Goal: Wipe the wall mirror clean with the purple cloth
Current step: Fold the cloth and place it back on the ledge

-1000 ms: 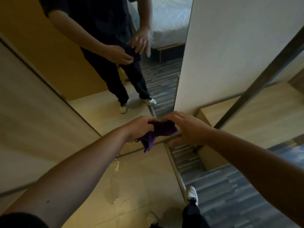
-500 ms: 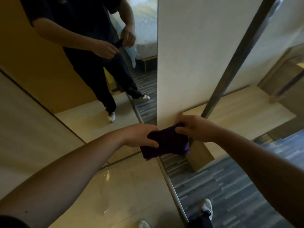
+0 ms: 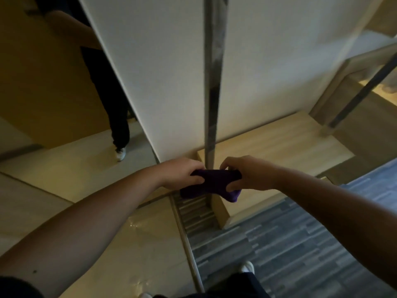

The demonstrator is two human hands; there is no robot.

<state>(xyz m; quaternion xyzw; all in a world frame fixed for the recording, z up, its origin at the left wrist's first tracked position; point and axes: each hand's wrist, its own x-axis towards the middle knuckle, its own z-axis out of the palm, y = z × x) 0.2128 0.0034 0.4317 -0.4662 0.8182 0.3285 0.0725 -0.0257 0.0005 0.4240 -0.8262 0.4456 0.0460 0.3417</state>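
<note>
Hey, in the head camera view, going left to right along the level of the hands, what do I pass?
Left hand → purple cloth held between both hands → right hand → light wooden bench.

So the cloth point(image 3: 211, 184) sits between both hands, left hand point(image 3: 181, 174) on its left end, right hand point(image 3: 250, 174) on its right. Mirror point(image 3: 64, 93) is off to the left, wall panel point(image 3: 161, 72) right of it, low wooden platform point(image 3: 279, 143) behind the hands at the wall's foot.
</note>
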